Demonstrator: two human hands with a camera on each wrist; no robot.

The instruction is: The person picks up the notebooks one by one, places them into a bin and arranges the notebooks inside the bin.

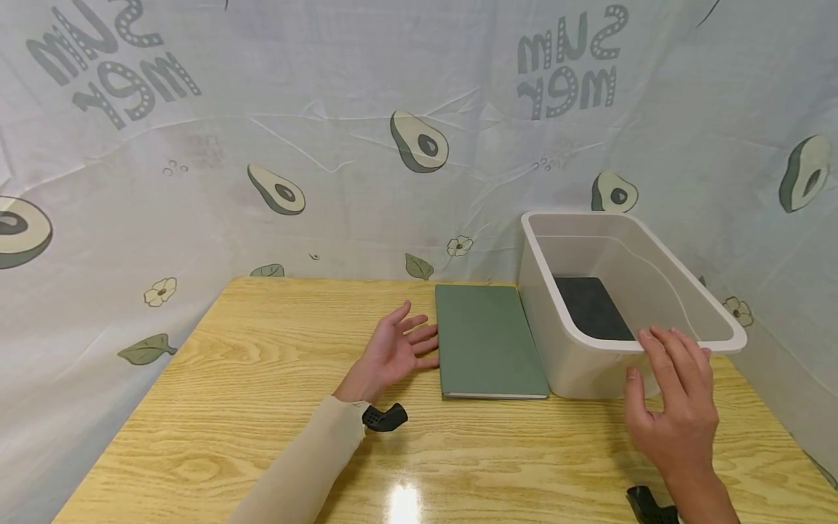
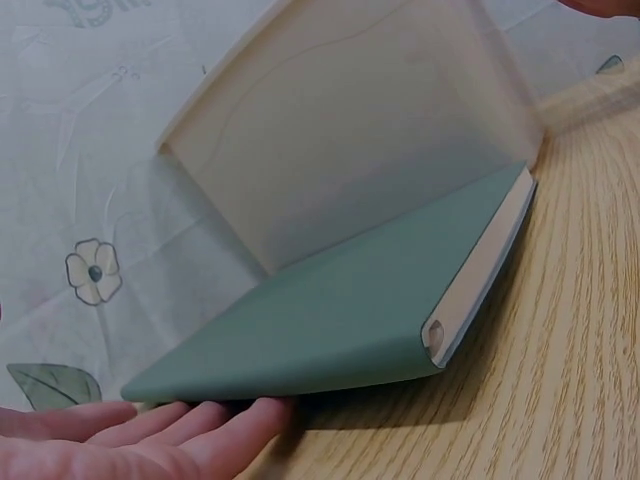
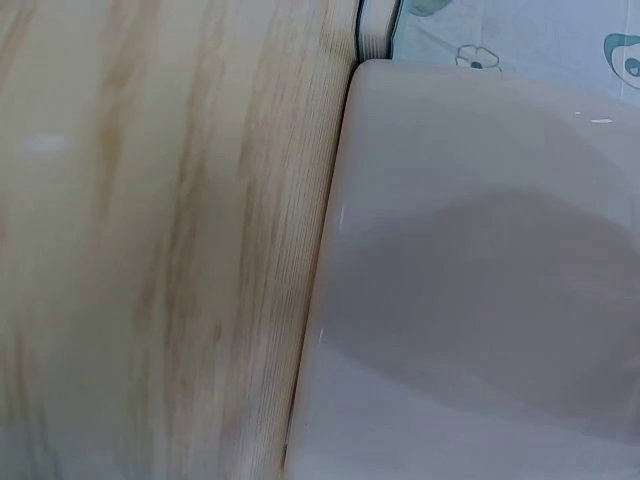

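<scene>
A green hardcover book (image 1: 491,342) lies on the wooden table, alongside the left wall of a whitish plastic bin (image 1: 583,371). My left hand (image 1: 396,349) is at the book's left side, palm turned up and fingers extended. In the left wrist view, the fingertips (image 2: 262,412) are right at the spine's lower edge, where a shadow shows beneath the book (image 2: 330,290). My right hand (image 1: 681,400) is at the bin's near rim, its fingers reaching over the rim and its thumb outside the front wall. The right wrist view shows the bin's wall (image 3: 480,280) but not the hand.
Inside the bin, a dark flat rectangular thing (image 1: 592,309) lies on the bottom. A curtain (image 1: 340,145) printed with avocados hangs behind the table (image 1: 262,349). Black wrist devices (image 1: 386,418) show at both wrists.
</scene>
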